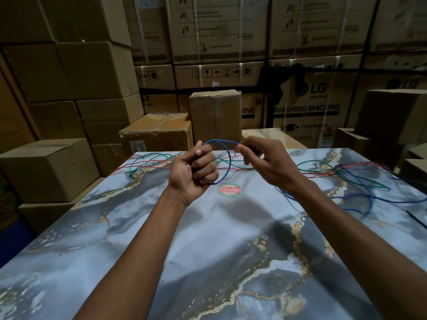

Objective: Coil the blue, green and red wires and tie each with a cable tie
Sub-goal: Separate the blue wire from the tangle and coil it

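Thin blue insulated wire [227, 158] is held up at frame centre as one loop above the grey-blue marbled tabletop [219, 239]. Left hand [194, 172] is fisted around the loop's left side; right hand [263, 161] pinches its right side between thumb and fingertips. Remaining blue slack is trailed over the table at right. Thin green wire [150, 155] and thin red wire [147, 167] are laid loose across the table's far edge. Round red-green sticker [229, 190] sits just below the hands. Brown cardboard cartons [69, 72] are stacked across the upper frame.
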